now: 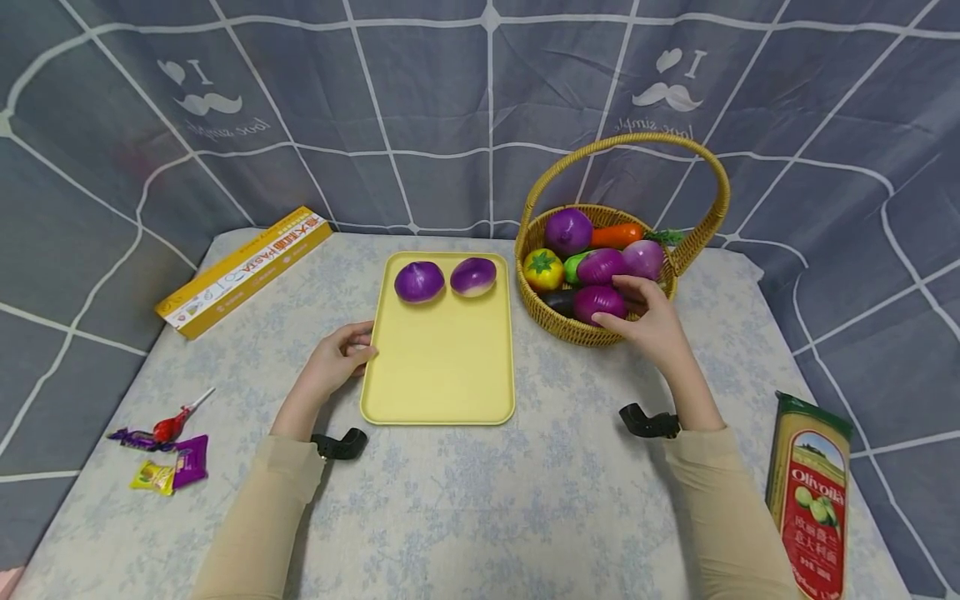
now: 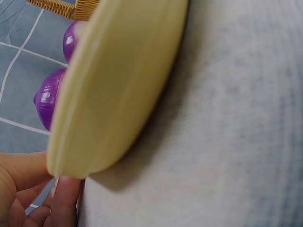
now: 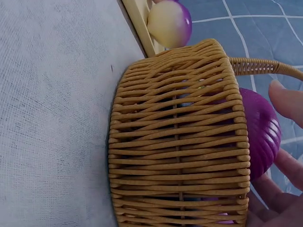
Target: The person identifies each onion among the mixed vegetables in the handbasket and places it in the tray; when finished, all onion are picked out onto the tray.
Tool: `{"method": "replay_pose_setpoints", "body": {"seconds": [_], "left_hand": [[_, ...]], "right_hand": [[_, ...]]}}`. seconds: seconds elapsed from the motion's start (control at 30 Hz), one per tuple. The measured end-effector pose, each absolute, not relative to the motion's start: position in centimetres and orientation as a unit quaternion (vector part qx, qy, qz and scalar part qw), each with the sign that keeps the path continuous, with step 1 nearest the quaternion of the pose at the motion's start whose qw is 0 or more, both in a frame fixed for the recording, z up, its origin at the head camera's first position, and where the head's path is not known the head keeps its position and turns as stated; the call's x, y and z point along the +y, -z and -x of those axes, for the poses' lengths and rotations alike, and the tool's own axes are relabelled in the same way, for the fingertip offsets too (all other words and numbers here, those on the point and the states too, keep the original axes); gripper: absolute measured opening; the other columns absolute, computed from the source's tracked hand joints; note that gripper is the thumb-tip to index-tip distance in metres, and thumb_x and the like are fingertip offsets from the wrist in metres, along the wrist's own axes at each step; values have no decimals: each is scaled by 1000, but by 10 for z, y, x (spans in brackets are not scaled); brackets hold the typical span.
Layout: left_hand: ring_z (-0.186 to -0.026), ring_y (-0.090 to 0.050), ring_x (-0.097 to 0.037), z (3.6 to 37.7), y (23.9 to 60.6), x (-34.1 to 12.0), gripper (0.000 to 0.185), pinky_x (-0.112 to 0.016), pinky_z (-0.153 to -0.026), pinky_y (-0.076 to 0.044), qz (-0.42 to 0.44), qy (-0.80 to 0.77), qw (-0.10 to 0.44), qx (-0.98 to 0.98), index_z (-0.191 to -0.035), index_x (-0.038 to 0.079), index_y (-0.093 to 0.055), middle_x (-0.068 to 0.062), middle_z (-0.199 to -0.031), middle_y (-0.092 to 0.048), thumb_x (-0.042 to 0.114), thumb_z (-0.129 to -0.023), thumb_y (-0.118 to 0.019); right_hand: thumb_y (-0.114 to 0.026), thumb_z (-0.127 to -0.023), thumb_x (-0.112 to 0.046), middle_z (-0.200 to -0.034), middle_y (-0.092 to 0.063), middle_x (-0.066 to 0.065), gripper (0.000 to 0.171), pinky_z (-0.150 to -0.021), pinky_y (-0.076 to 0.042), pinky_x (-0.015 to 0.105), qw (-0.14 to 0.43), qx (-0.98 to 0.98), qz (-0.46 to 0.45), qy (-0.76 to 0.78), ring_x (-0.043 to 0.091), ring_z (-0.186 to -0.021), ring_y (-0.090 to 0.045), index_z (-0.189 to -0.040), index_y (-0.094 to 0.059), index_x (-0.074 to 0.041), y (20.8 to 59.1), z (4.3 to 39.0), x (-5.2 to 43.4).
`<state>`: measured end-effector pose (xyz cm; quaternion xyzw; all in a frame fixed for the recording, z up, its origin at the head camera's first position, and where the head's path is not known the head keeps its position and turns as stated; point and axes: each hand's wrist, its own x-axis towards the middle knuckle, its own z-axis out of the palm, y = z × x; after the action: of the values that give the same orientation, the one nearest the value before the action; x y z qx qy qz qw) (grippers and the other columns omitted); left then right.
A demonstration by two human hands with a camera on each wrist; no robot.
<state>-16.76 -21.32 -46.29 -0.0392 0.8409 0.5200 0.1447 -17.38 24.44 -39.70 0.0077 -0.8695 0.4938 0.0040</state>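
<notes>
My left hand (image 1: 341, 358) is at the left edge of a yellow tray (image 1: 438, 367), thumb on the rim and fingers beneath it, pinching it. Two shiny purple vegetables lie at the tray's far end: a purple onion (image 1: 419, 282) and a rounder purple-and-white one (image 1: 473, 277). My right hand (image 1: 651, 321) reaches over the front right of a wicker basket (image 1: 562, 327). Its thumb and fingers are spread about a ridged purple onion (image 3: 261, 135) near the rim; in the right wrist view the thumb stands just off it.
Also in the basket are a carrot (image 1: 617, 236), a yellow tomato-like vegetable (image 1: 543, 270) and several other vegetables. Its tall handle (image 1: 630, 140) arches overhead. A pasta box (image 1: 243, 271) lies back left, candies (image 1: 191, 461) front left, and a pasta bag (image 1: 810, 500) front right.
</notes>
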Motion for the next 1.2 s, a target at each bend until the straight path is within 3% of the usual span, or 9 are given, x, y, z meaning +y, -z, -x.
{"method": "replay_pose_setpoints", "body": {"seconds": [0.47, 0.77, 1.2], "left_hand": [[-83, -55, -6, 167, 464, -215, 55, -19, -70, -55, 39, -529, 145, 835, -150, 10, -41, -17, -124, -55, 13, -99, -60], [-84, -56, -7, 167, 465, -215, 55, -19, -70, -55, 41, -528, 147, 835, -150, 10, -42, -16, -123, -55, 15, -99, -61], [-84, -56, -7, 168, 466, -214, 54, -18, -70, -55, 45, -519, 146, 841, -150, 9, -42, -17, -124, -55, 13, -99, -60]], "right_hand": [[-80, -82, -40, -147, -40, 24, 78, -109, -36, 61, -43, -924, -5, -379, 43, -133, -41, -142, -46, -4, 393, 182, 241], [-78, -84, -39, -146, -44, 23, 76, -107, -40, 59, -54, -919, 7, -391, 41, -128, -47, -143, -44, -6, 393, 181, 243], [-80, -83, -33, -141, -50, 16, 69, -110, -43, 48, 2, -870, 1, -493, 32, -126, -52, -139, -46, -9, 383, 166, 221]]}}
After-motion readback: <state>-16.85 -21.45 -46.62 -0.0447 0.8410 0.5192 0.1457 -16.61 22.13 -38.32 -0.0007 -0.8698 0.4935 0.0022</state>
